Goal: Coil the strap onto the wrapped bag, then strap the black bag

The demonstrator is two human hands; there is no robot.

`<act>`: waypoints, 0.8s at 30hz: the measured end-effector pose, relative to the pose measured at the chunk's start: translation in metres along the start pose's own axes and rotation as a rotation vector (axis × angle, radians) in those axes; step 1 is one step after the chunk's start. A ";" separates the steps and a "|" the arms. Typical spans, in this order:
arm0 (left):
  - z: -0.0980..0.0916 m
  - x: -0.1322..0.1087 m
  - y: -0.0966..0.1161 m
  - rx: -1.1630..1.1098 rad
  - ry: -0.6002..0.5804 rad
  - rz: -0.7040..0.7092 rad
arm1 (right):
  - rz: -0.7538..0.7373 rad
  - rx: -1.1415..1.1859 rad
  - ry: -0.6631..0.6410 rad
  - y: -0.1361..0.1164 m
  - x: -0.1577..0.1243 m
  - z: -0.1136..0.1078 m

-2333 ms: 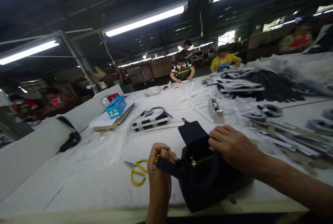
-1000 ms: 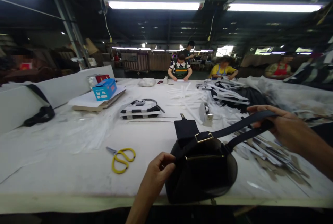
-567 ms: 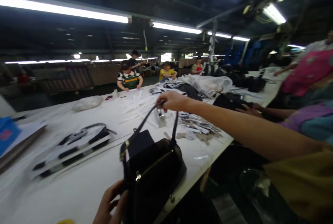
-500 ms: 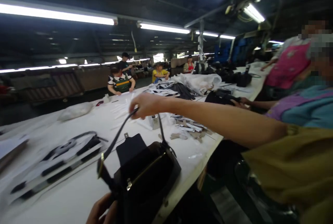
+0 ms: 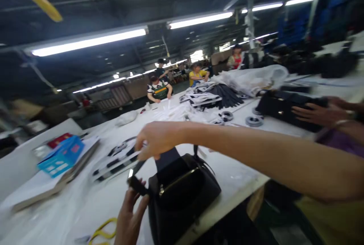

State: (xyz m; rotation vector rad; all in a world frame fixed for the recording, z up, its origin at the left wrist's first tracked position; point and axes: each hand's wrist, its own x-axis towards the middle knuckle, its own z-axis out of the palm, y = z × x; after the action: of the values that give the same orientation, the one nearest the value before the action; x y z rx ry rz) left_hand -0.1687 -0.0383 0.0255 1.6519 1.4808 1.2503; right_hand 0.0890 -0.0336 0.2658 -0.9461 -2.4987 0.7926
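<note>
A black bag (image 5: 182, 195) with a gold zipper stands at the near edge of the white table (image 5: 99, 203), its flap raised. My left hand (image 5: 132, 212) is at the bag's left side, fingers closed on the base of the strap (image 5: 136, 183) near a shiny metal fitting. Above the bag, my right hand (image 5: 155, 140) reaches across from the right with its fingers curled round the strap's upper part, which is mostly hidden and blurred.
Yellow-handled scissors (image 5: 104, 231) lie left of my left hand. A blue box (image 5: 61, 156) rests on boards at the left. Striped pieces (image 5: 116, 161) lie behind the bag. At right, another person's hands (image 5: 321, 114) touch a black item. Other people sit farther back.
The view has swung left, bringing the scissors and blue box into sight. My right hand has come down closer to the bag, and the strap no longer arches high. My left hand has risen beside the strap.
</note>
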 end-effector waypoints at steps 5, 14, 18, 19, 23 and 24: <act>0.014 -0.005 0.043 0.029 -0.074 0.183 | 0.252 0.169 -0.027 0.078 -0.040 -0.004; 0.032 -0.009 0.055 0.066 -0.108 0.258 | 0.379 0.079 0.089 0.117 -0.077 0.032; 0.036 -0.013 0.048 0.073 -0.070 0.312 | 0.234 -0.134 0.123 0.088 -0.049 0.057; 0.036 -0.014 0.048 0.059 -0.064 0.315 | 0.192 -0.164 0.109 0.082 -0.041 0.066; 0.033 -0.017 0.046 -0.013 -0.029 0.301 | 0.104 -0.150 0.093 0.072 -0.015 0.095; 0.030 -0.018 0.046 -0.029 -0.032 0.296 | 0.104 -0.125 0.101 0.071 -0.012 0.099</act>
State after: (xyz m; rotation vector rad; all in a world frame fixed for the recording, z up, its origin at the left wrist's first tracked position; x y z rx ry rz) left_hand -0.1211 -0.0602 0.0497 1.9129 1.2248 1.3848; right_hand 0.0836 -0.0348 0.1434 -1.1375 -2.4512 0.6091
